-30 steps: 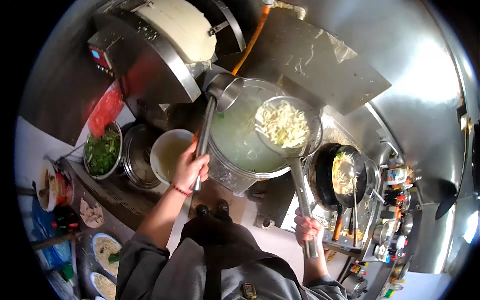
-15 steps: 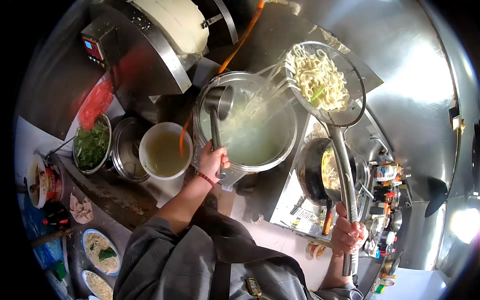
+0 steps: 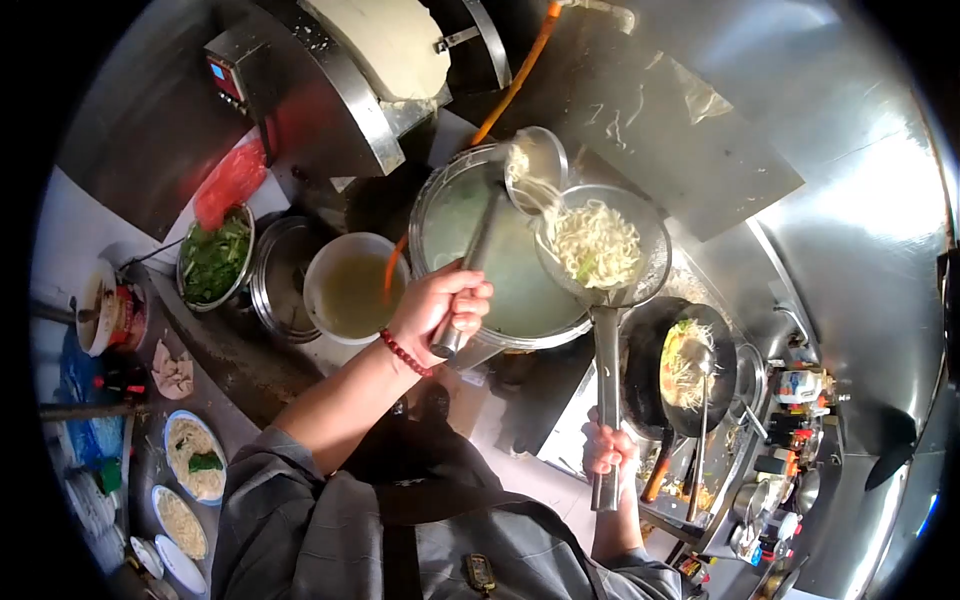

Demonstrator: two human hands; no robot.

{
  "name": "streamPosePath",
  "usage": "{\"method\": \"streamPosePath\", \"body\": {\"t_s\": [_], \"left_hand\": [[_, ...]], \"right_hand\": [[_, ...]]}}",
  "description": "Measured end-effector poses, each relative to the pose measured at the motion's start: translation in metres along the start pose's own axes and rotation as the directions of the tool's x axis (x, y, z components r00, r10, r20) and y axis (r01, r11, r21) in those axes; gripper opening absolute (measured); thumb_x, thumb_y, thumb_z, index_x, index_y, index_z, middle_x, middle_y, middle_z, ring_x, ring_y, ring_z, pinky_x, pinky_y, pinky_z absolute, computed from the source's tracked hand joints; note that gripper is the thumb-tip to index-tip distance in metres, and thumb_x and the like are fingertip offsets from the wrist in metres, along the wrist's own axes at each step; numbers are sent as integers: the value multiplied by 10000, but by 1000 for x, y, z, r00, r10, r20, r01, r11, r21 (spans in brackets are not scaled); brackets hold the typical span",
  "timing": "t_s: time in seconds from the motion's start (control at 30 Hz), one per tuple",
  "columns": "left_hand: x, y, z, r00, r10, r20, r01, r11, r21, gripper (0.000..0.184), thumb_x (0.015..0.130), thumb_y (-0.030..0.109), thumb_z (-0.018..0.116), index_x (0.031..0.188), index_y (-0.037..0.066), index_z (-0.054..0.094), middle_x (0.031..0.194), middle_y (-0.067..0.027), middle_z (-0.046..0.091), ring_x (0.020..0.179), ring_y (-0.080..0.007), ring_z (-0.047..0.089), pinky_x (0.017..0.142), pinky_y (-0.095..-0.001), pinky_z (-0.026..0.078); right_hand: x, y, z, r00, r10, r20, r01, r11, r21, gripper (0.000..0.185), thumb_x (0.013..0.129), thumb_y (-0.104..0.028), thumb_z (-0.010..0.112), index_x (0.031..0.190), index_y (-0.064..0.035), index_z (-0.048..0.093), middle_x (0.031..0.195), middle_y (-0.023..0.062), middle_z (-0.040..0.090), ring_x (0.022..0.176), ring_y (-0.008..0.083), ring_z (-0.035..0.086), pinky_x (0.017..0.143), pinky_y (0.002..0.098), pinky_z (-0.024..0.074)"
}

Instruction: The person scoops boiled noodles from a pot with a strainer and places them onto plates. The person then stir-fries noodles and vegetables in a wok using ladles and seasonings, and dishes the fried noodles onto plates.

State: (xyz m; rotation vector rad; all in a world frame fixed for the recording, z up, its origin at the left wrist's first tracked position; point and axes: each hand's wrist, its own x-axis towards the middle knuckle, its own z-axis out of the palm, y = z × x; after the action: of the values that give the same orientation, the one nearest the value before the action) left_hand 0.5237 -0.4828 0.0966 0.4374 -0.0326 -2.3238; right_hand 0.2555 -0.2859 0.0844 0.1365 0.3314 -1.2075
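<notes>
My left hand [image 3: 440, 308] is wrapped round the handle of a metal ladle [image 3: 535, 165]. Pale noodles lie in the ladle bowl, and some strands trail from it to the strainer. My right hand [image 3: 610, 450] grips the long handle of a wire-mesh strainer [image 3: 655, 235], which holds a heap of noodles [image 3: 597, 242] with a green piece among them. Both tools are above the large pot [image 3: 418, 225] of cloudy liquid, the strainer over its right side and the ladle at its far rim.
Left of the pot stand a white bucket [image 3: 318, 325] of broth, a lidded metal pot [image 3: 262, 290] and a bowl of greens [image 3: 215, 258]. Noodle bowls [image 3: 195, 455] line the left counter. On the right, a wok [image 3: 640, 375] with food sits on the stove near condiment bottles [image 3: 800, 385].
The strainer has moved left and down, closer over the pot. The ladle has swung up and right to the strainer's edge, now with noodles in it. A ladle now shows in the wok.
</notes>
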Motion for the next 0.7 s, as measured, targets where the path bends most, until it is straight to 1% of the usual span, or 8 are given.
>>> {"method": "streamPosePath", "body": {"t_s": [0.17,0.27,0.33,0.4,0.43,0.5,0.6,0.7], "left_hand": [[-9,-16,9,999,17,-51,20,760,650,346,837,-10,501,1174,4,425,677,-13,437,448,-48,415,357,-199,371],[-38,-18,-16,991,134,-9,-20,215,976,623,816,-3,532,1379,38,268,755,-69,555,511,-108,523,442,-267,444],[-66,-11,-45,873,287,394,-304,-313,900,606,810,2,527,1368,27,291,1026,-153,604,759,-185,620,660,-298,499],[-112,1,-63,826,334,454,-301,-419,856,609,799,3,532,1363,24,303,1206,-190,529,994,-228,590,812,-297,455],[-138,3,-69,821,385,422,-295,-348,890,600,789,14,530,1349,7,313,1203,-252,492,1072,-380,518,849,-371,447],[-193,0,-101,821,520,237,-200,-126,972,559,827,27,504,1352,17,314,1137,-193,542,960,-283,573,784,-335,472],[-267,-6,-133,806,535,-252,-214,661,719,555,838,-4,468,1367,56,309,766,-49,553,533,-90,513,442,-240,443],[-283,8,-188,778,475,-411,-365,874,320,312,851,4,456,1156,69,474,685,-30,485,438,-46,403,334,-192,342]], "right_hand": [[16,19,-27,997,68,31,-73,973,220,255,859,-29,456,1085,50,367,745,33,421,490,50,447,432,210,395],[14,35,-34,995,96,16,-97,962,254,247,860,-34,459,1087,31,385,741,29,417,483,50,432,424,216,388],[9,53,-36,994,107,-15,-99,960,261,230,860,-37,465,1078,11,407,729,21,415,468,45,413,409,216,376],[10,71,-34,989,143,32,-146,962,231,282,853,-30,467,1098,37,343,751,34,414,495,60,445,440,223,397],[8,83,-29,992,127,-23,-120,972,204,288,839,-21,479,1089,32,348,736,25,410,482,59,438,426,221,390],[3,113,-19,989,131,-72,-117,978,173,276,826,-9,481,1073,1,358,707,15,399,467,50,428,409,210,380],[-9,170,1,967,231,-105,-221,970,101,253,821,1,478,1042,-22,358,703,19,404,449,42,424,379,203,367],[-5,212,1,926,376,25,-375,910,179,286,819,-7,510,1043,-28,334,701,24,415,429,38,423,348,198,361]]}}
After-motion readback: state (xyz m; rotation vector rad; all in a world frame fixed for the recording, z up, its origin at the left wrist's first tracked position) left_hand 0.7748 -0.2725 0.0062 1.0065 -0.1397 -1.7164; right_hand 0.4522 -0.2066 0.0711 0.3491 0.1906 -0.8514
